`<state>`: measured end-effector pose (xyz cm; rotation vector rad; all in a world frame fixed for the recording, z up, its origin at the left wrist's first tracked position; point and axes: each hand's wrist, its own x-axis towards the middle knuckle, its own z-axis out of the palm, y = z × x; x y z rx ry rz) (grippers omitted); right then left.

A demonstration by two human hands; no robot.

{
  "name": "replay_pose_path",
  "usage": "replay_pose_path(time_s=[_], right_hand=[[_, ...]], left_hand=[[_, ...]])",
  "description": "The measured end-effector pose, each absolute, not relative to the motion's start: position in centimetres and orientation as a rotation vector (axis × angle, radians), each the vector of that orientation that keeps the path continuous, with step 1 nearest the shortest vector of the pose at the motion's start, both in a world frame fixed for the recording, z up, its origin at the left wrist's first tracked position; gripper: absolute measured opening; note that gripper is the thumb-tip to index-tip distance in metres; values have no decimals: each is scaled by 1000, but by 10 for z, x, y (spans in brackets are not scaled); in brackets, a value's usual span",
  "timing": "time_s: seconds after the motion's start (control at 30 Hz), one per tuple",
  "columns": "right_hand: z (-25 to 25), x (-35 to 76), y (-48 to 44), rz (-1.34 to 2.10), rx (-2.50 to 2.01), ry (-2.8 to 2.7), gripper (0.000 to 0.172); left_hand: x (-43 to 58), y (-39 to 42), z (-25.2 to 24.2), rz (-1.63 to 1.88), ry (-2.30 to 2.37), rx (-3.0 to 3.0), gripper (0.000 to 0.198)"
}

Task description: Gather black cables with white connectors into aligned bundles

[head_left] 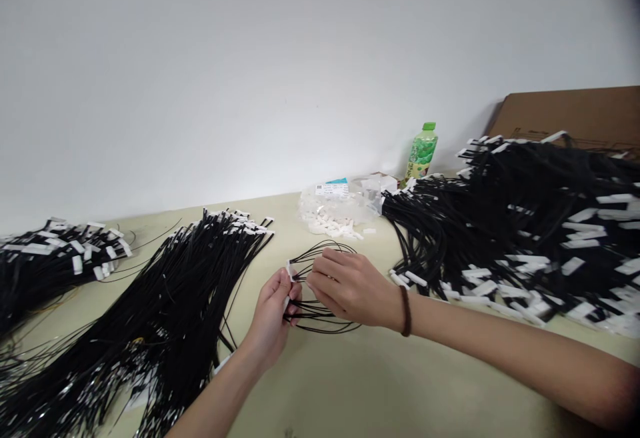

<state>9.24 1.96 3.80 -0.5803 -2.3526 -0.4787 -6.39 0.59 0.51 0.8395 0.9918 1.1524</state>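
My left hand [274,311] is closed round white connectors [290,269] at the ends of a looped black wire harness [320,315]. Thumb and fingers pinch the connectors from the left. Close beside it, my right hand [353,285] has its fingers curled over the same black wires, near the connectors. The wires bow out to the right, above and below the right hand. What lies between the right fingertips is partly hidden. A brown band [405,311] circles the right wrist.
Bundled black wires [190,291] with white ends lie left, another bunch [75,248] farther left. A large heap of finished-looking harnesses [510,218] fills the right. A plastic bag [363,201] of white connectors, a green bottle [423,151] and a cardboard box [575,115] stand by the wall.
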Motion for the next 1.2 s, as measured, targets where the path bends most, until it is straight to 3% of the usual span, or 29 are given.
replay_pose_path(time_s=[0.57, 1.2], right_hand=[[20, 86, 18, -223, -782, -2353, 20], [26, 89, 20, -308, -732, -2405, 20]], left_hand=[[-62, 4, 7, 1159, 1032, 890, 40], [-62, 4, 3, 1128, 1055, 985, 41]])
